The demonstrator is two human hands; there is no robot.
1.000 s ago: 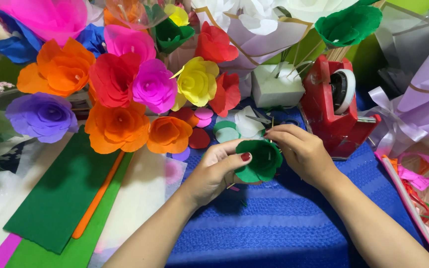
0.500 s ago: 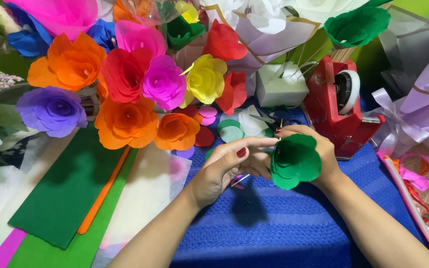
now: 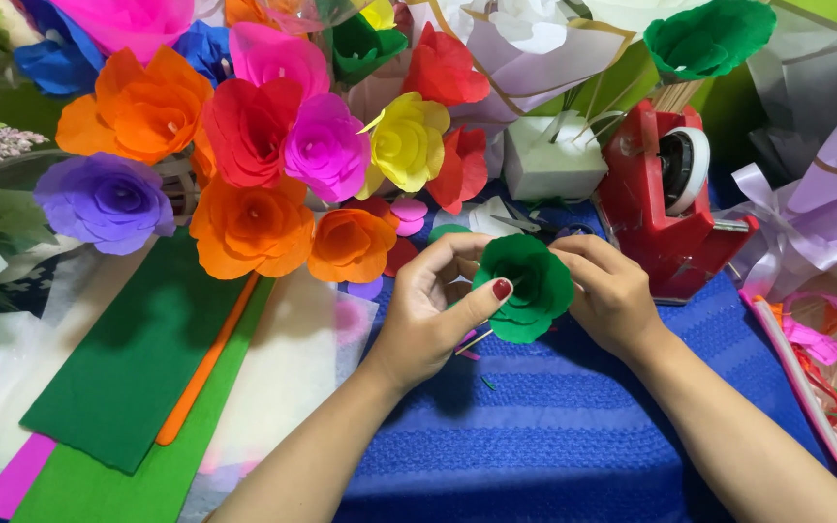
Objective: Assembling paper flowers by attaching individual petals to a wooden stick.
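Blue cloth (image 3: 554,436) underlies both hands' grip on green paper rose (image 3: 525,286).

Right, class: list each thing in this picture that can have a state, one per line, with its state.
green paper flower: rolled into a rose, held above the blue cloth
left hand: gripping the flower, thumb on its petals
right hand: gripping the flower's other side
red tape dispenser: upright, roll loaded
dark green sheet: lying flat, uncut
orange flower: finished, standing in the bunch

A blue knitted cloth (image 3: 554,426) covers the table; green paper sheets (image 3: 138,368) at nine o'clock, red tape dispenser (image 3: 666,208) at one
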